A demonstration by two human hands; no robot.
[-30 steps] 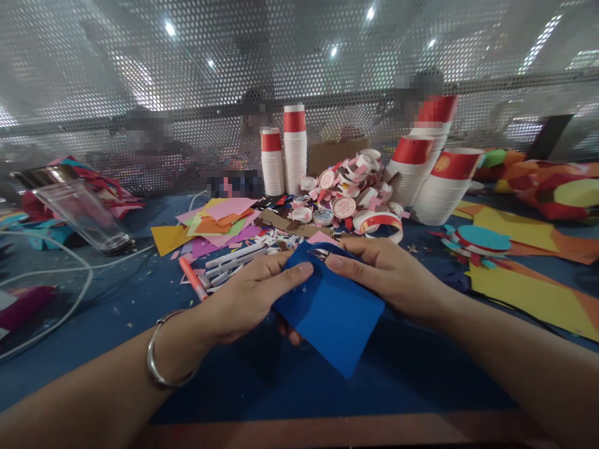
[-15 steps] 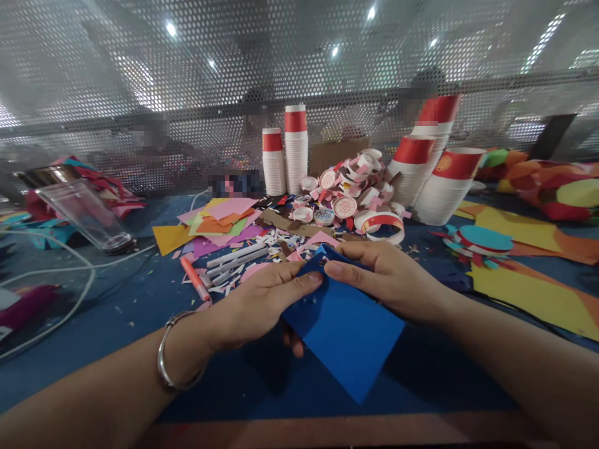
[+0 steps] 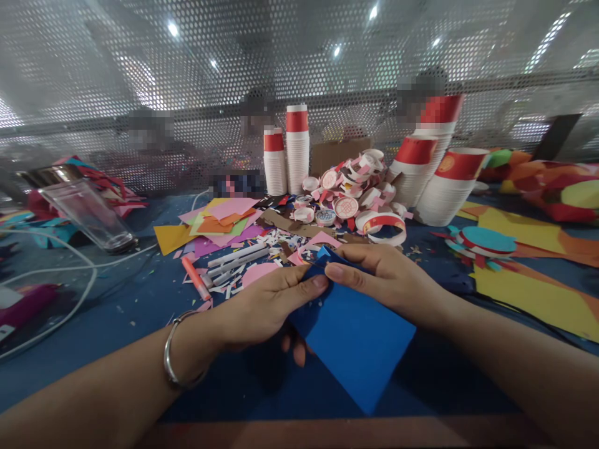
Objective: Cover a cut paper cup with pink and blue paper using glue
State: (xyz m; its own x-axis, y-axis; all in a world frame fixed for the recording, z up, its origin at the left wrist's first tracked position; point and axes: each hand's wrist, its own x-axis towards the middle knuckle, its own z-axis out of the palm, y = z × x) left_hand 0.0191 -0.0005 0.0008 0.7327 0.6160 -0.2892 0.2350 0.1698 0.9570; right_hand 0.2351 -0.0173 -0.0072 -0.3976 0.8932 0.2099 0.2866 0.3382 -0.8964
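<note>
A sheet of blue paper [image 3: 362,337] hangs at a slant between my two hands, its lowest corner pointing toward the table's front edge. My left hand [image 3: 276,302] grips its upper left edge, thumb on top and the other fingers partly hidden beneath. At the top corner, which is folded over, my right hand [image 3: 386,280] pinches the paper between thumb and fingers. The two thumbs are close together. Just beyond the hands lies a pink paper piece [image 3: 259,273] among small scraps.
Cup stacks [image 3: 297,153] and a heap of cut cup pieces [image 3: 346,207] stand behind. Coloured sheets [image 3: 224,223], markers [image 3: 238,257] and a tilted clear tumbler [image 3: 91,212] are at left. Yellow sheets [image 3: 533,296] and a turquoise-topped paper craft [image 3: 486,240] lie at right.
The blue paper has shifted slightly right and its lower corner a little down. Both hands keep their grip on it, with my left hand slightly further right.
</note>
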